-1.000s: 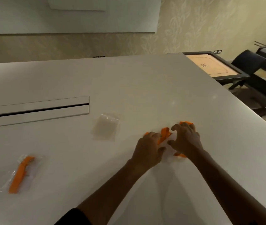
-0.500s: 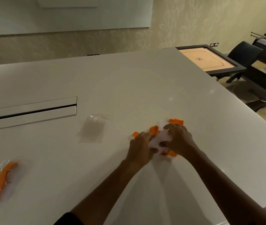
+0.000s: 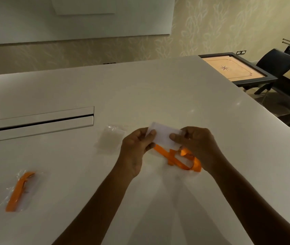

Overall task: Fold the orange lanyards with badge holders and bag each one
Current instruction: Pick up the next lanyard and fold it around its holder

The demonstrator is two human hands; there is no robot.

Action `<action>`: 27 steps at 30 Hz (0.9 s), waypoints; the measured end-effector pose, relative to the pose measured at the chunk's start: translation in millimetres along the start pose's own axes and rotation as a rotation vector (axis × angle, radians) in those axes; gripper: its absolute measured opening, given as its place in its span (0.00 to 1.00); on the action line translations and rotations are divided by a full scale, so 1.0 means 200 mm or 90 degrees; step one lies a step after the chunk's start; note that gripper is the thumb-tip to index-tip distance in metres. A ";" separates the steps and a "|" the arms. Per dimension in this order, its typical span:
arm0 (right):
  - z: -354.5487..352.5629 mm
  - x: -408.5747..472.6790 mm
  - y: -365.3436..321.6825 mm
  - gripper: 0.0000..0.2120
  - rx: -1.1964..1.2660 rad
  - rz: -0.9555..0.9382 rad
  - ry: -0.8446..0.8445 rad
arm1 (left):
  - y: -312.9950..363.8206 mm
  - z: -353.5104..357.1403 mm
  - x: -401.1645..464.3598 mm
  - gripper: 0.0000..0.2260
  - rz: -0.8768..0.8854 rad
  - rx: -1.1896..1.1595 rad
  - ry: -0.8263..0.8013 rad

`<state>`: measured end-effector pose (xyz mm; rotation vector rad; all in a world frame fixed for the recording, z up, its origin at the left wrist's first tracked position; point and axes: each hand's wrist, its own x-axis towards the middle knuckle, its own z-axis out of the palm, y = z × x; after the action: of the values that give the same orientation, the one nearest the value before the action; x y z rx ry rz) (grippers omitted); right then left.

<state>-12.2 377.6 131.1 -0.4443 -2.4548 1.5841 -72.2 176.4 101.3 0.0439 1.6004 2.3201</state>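
— Holding the badge holder [image 3: 162, 137] up off the desk [image 3: 158, 92] now: left hand [image 3: 137, 149] pinches its left end, right hand [image 3: 193, 144] pinches its right end, fingers [image 3: 150, 134] curled over the card edges. Half a second ago I had both hands pressed down on the bundle; now the card is lifted and spread flat between them.

— And the strap?

— The orange lanyard [image 3: 178, 159] trails below the card, loosely heaped and crossed on the desk near the middle, toward the right edge. It looks unfolded to me, so I judge the folding of this one has only begun.

— Bags?

— One clear empty bag [image 3: 110, 139] lies just left of my left hand, untouched. A bagged lanyard [image 3: 19, 190] sits well apart toward the near left corner; I'd count that one finished.

— Meaning?

— With the card squared up, I can probably wrap the strap against it, then reach for the empty bag. The risk is slack strap slipping loose.
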 end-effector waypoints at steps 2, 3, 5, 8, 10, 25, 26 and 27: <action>0.06 -0.03 -0.09 0.14 0.050 -0.007 0.020 | 0.07 -0.01 -0.04 0.11 0.033 -0.014 -0.003; 0.09 -0.05 -0.14 0.14 0.079 -0.010 0.025 | 0.10 -0.02 -0.06 0.11 0.054 -0.013 0.001; 0.16 -0.07 -0.21 0.13 0.145 -0.010 0.017 | 0.17 -0.05 -0.09 0.09 0.092 -0.007 0.026; 0.26 -0.12 -0.31 0.13 0.253 0.018 -0.056 | 0.30 -0.11 -0.14 0.08 0.158 0.029 0.086; 0.32 -0.14 -0.35 0.12 0.312 0.037 -0.131 | 0.38 -0.16 -0.17 0.06 0.209 0.076 0.122; 0.62 -0.27 -0.54 0.12 0.332 0.043 -0.366 | 0.52 -0.59 -0.36 0.14 0.697 0.670 0.051; 0.63 -0.28 -0.54 0.13 0.340 0.047 -0.378 | 0.50 -0.62 -0.37 0.14 0.694 0.693 0.045; 0.63 -0.29 -0.55 0.12 0.344 0.049 -0.387 | 0.48 -0.64 -0.38 0.15 0.695 0.714 0.036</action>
<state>-14.3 206.8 179.2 0.0480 -2.2141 2.6090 -50.2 9.1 154.2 1.3749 3.1826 1.4741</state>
